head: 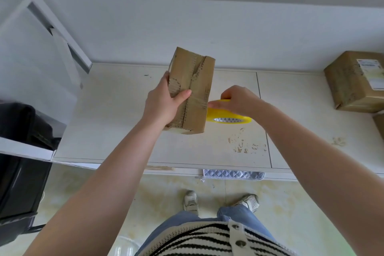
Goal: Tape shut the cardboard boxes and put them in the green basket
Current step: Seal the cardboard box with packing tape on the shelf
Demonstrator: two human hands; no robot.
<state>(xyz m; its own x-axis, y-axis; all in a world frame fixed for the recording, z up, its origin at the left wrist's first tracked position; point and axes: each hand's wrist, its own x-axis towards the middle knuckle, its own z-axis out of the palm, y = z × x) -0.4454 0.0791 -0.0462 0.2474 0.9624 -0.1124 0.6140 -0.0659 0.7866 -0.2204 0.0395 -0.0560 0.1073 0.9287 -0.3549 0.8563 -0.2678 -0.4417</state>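
Here's the left hand (164, 104) up over the white surface (116, 122), gripping a small cardboard box (192, 89) from its left side, thumb laid across the front face and the rest of the fingers wrapped behind out of sight. The box is held off the surface, standing tall and tipped a little to the right, its worn centre seam facing the camera, with a band of clear tape crossing the lower half. Right beside it, the right hand (239, 100) clasps a yellow tape roll (228, 117), fingers curled over the roll's top edge, the roll lying almost flat and touching the box's right edge. Far off at the right end of the surface sits a second cardboard box (353, 83) with a white label on it, and just below it the corner of another brown box (379, 123) pokes into view. On the left, a white frame (52, 25) leans up against the wall, with a black bag (22, 124) beneath it. Below the surface's front edge hangs a quilted grey cloth (232, 174), and down on the pale floor are the person's two sneakers, jeans and a striped knit top.
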